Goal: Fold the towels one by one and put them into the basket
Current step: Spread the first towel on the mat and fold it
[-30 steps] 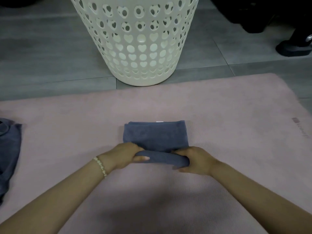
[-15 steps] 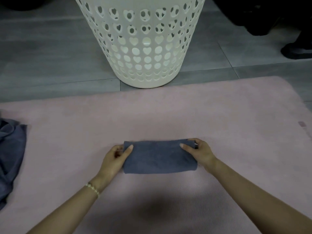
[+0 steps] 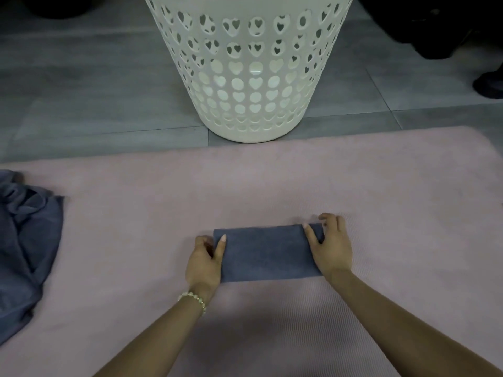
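A dark blue towel, folded into a narrow rectangle, lies on the pink mat in front of me. My left hand grips its left end, thumb on top and fingers curled at the edge. My right hand grips the right end the same way, thumb lying on the cloth. A cream plastic basket with heart-shaped holes stands on the floor just beyond the mat's far edge, straight ahead of the towel.
Another dark blue towel lies crumpled at the mat's left edge. Grey floor tiles surround the basket. Dark objects, one like a shoe, sit at the far right.
The near edge of the towel was rolled forward over the far half, halving its depth. Both hands then shifted from the fold to the towel's two ends.
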